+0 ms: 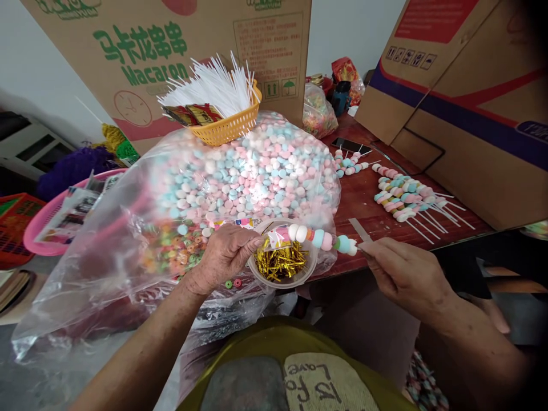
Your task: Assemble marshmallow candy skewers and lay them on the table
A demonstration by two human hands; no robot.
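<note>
A marshmallow skewer [325,241] in pink, white, blue and green lies level between my hands, over the front of the table. Its right end, at the stick, is pinched in my right hand [406,277]. The fingers of my left hand [226,254] are closed on the printed end of a clear plastic wrapper [276,237], which covers at least the skewer's left part. How far the wrapper reaches to the right I cannot tell. Just below is a round plastic tub [285,284] with gold twist ties [280,264] inside.
A large clear bag of marshmallows [261,171] fills the middle, with ring-shaped candies [180,245] at its front. An orange basket [231,128] of white sticks rests on it. Finished skewers [406,197] lie at right beside a cardboard box [479,131]. A pink basin [47,228] stands left.
</note>
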